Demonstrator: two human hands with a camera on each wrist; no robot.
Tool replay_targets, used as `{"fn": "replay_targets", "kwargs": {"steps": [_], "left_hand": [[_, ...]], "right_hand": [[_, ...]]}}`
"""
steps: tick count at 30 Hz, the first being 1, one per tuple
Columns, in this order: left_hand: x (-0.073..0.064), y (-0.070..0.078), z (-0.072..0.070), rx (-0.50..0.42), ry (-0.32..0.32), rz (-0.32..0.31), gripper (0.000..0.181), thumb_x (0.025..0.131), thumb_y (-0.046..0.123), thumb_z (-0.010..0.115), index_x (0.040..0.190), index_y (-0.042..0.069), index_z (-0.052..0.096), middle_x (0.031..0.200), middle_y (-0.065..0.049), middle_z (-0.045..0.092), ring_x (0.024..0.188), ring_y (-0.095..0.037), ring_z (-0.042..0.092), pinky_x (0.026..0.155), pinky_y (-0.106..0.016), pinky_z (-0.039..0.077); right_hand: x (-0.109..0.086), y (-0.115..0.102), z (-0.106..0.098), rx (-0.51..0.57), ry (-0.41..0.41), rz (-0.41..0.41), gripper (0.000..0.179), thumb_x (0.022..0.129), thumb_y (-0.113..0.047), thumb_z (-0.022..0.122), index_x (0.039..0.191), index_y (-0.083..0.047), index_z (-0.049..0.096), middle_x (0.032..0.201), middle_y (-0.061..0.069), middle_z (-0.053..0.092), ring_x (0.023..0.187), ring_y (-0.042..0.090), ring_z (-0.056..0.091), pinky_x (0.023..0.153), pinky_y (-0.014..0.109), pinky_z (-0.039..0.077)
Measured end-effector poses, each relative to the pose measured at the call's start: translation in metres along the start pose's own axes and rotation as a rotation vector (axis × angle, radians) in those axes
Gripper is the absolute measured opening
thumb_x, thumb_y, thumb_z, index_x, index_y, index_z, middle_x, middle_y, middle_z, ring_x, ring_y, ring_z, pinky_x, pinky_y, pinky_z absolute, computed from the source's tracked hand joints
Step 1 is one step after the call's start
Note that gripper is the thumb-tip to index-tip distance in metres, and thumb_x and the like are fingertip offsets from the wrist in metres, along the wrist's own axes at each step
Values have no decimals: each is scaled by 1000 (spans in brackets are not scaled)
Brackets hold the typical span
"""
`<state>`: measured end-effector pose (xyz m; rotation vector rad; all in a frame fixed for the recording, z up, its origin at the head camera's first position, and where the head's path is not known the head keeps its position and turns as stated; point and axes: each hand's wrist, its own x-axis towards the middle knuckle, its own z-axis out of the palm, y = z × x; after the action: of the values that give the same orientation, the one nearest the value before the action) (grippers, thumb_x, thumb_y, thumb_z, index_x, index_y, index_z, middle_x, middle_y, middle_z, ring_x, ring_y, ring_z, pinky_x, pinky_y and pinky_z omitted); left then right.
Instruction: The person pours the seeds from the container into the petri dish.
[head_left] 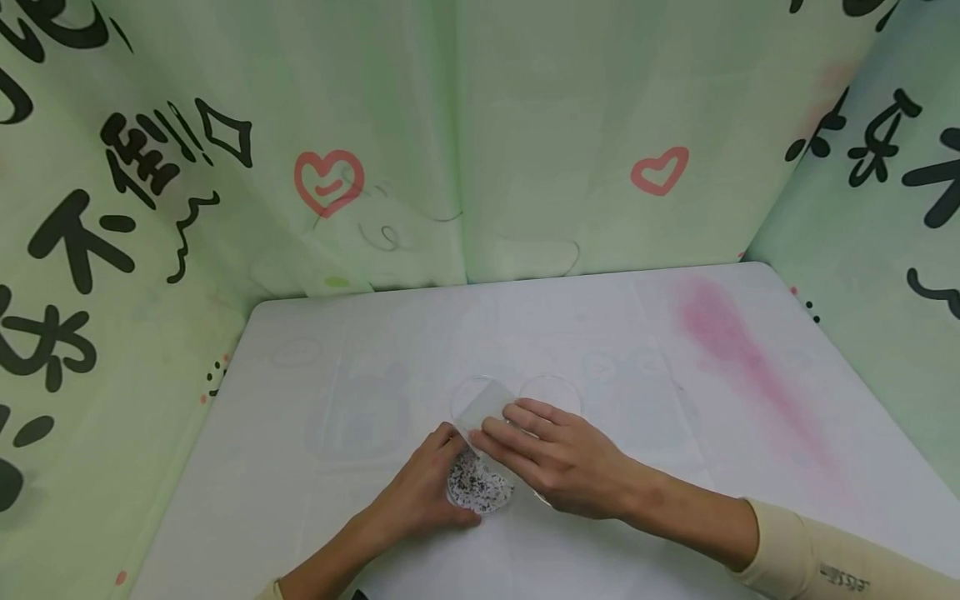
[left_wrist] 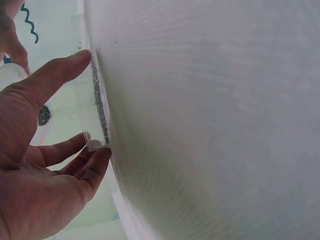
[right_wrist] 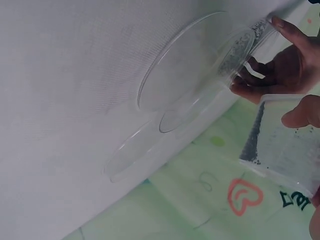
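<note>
While the left hand [head_left: 423, 487] gripped a shallow round dish [head_left: 480, 487] on the table [head_left: 787, 533], fingers curled round its rim, the right hand [head_left: 562, 458] held a container [right_wrist: 280, 140] tilted, off the table near the dish, fingers pinching it. Dish: clear, thin-walled, loose black-and-white grains inside. Container: translucent, straight-edged, dark grains banked along one side; plastic or glass, couldn't tell. Clear discs [right_wrist: 132, 152] lay flat nearby. Table: whitish, fine woven texture, rounded corners, pink smear right. Green curtain [head_left: 525, 125] around, black lettering, red hearts.
</note>
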<state>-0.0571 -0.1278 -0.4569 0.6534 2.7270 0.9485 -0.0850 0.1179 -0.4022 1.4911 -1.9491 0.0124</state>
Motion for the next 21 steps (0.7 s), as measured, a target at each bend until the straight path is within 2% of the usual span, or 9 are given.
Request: {"fn": "replay_targets", "kwargs": {"steps": [3, 5, 9, 12, 14, 21], "left_hand": [[-1, 0, 0, 3, -7, -7, 98, 61, 23, 101, 144, 2, 54, 133, -6, 55, 121, -23, 58, 106, -43, 53], [-1, 1, 0, 1, -9, -12, 95, 60, 23, 101, 142, 3, 56, 130, -6, 55, 121, -22, 59, 106, -42, 53], [0, 1, 1, 1, -14, -22, 91, 60, 23, 101, 139, 4, 59, 127, -5, 55, 119, -22, 59, 104, -42, 54], [0, 1, 0, 1, -18, -26, 92, 60, 24, 101, 140, 5, 58, 127, -5, 55, 117, -21, 58, 103, -42, 54], [0, 1, 0, 2, -16, -23, 92, 61, 23, 101, 140, 5, 58, 127, -5, 55, 117, -21, 58, 102, -42, 54], [0, 1, 0, 7, 2, -11, 92, 61, 22, 100, 141, 4, 58, 129, -5, 55, 117, -20, 58, 104, -41, 53]], "right_hand": [[0, 1, 1, 68, -2, 64, 47, 98, -5, 39, 138, -7, 63, 128, 5, 66, 114, 25, 60, 108, 38, 50], [-1, 3, 3, 115, 0, 104, 53, 87, -4, 45, 137, -7, 63, 128, 6, 66, 115, 26, 60, 107, 38, 50], [-5, 9, 6, 211, 1, 190, 71, 68, -3, 64, 138, -8, 61, 128, 6, 65, 118, 27, 58, 105, 40, 49], [-10, 16, 8, 283, -18, 269, 83, 58, -4, 78, 139, -9, 59, 131, 7, 63, 120, 28, 57, 107, 43, 49], [-12, 21, 9, 343, -34, 328, 87, 57, -7, 83, 140, -10, 58, 133, 7, 61, 122, 28, 56, 106, 45, 49], [-20, 40, 17, 550, -77, 549, 87, 62, -10, 84, 143, -14, 55, 139, 5, 56, 130, 25, 47, 99, 47, 52]]}}
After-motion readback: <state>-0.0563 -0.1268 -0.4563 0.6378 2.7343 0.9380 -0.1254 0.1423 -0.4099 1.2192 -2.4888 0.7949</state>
